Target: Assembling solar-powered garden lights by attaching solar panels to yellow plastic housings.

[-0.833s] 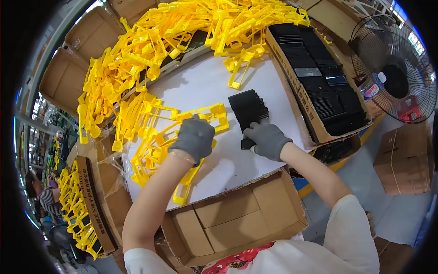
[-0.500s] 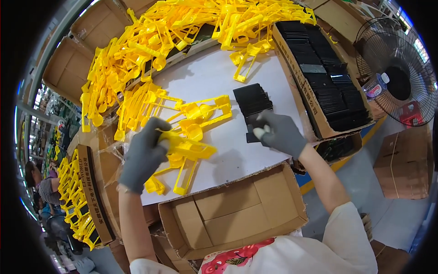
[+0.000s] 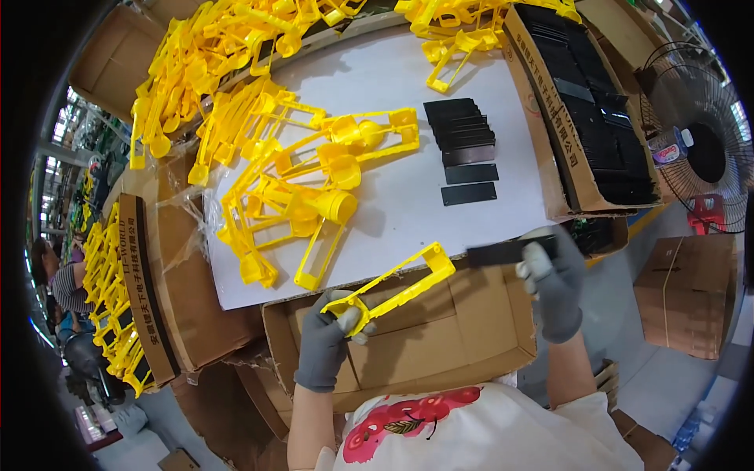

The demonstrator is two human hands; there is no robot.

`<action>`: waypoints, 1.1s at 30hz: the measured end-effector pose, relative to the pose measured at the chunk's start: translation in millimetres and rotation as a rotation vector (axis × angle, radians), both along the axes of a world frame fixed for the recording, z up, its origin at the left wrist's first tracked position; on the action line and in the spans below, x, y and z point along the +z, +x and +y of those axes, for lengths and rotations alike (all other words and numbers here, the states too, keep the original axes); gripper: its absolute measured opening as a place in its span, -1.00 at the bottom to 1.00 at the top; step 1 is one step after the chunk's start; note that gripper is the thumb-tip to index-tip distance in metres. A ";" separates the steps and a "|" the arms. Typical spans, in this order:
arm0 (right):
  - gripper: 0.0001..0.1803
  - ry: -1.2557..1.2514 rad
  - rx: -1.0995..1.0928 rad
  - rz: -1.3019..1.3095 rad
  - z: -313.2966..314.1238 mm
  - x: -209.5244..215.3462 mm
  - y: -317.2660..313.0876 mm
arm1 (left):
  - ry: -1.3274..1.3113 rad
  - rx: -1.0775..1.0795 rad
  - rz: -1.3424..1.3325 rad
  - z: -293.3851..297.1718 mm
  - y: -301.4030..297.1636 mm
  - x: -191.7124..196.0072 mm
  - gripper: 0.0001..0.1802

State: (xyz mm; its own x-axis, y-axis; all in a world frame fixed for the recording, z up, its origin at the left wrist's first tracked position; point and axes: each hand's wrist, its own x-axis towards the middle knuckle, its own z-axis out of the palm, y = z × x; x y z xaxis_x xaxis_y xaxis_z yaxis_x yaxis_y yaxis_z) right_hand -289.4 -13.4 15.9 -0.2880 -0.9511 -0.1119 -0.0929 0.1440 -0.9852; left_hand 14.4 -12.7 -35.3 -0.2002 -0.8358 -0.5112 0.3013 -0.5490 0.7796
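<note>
My left hand (image 3: 330, 345), in a grey glove, grips a yellow plastic frame (image 3: 408, 292) by its rounded end. The frame's open rectangular part points up and right, above the cardboard box at the table's near edge. In my right hand (image 3: 554, 282), gloved too, is a flat black rectangular panel (image 3: 503, 253), pinched at one end and pointing left toward the frame; the two are apart. On the white table a fanned row of black panels (image 3: 463, 133) lies right of the middle. Left of it, several yellow frames (image 3: 298, 208) lie in a loose pile.
A cardboard box (image 3: 514, 318) stands at the near edge. Another carton (image 3: 542, 149), packed with black panels, sits at the right. Yellow frames (image 3: 196, 71) heap along the far left. A fan (image 3: 703, 149) and bottle (image 3: 667, 149) are far right. A person (image 3: 67, 286) is at far left.
My left hand has drawn one yellow frame from the pile toward me, over the box. My right hand has left the row with one black panel and moved right and nearer.
</note>
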 end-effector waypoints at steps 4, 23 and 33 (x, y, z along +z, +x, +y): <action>-0.82 0.185 0.197 -0.093 4.3 17.6 10.2 | 0.018 -0.030 0.001 5.5 -8.6 -5.0 -0.69; -0.81 0.020 0.429 0.287 8.7 -23.6 46.4 | 0.055 -0.138 0.012 5.0 -40.4 5.8 -0.68; -0.86 0.061 0.501 0.440 10.5 -17.6 48.3 | 0.037 -0.082 -0.054 10.0 -43.9 3.4 -0.69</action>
State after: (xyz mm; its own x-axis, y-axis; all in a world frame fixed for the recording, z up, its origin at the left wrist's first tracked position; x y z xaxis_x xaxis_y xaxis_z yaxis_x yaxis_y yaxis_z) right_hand -241.1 -2.9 -1.7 0.1559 -0.9774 -0.1425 -0.5544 0.0329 -0.8316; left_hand -29.5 -2.7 -32.0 -0.2384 -0.7981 -0.5533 0.2124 -0.5988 0.7722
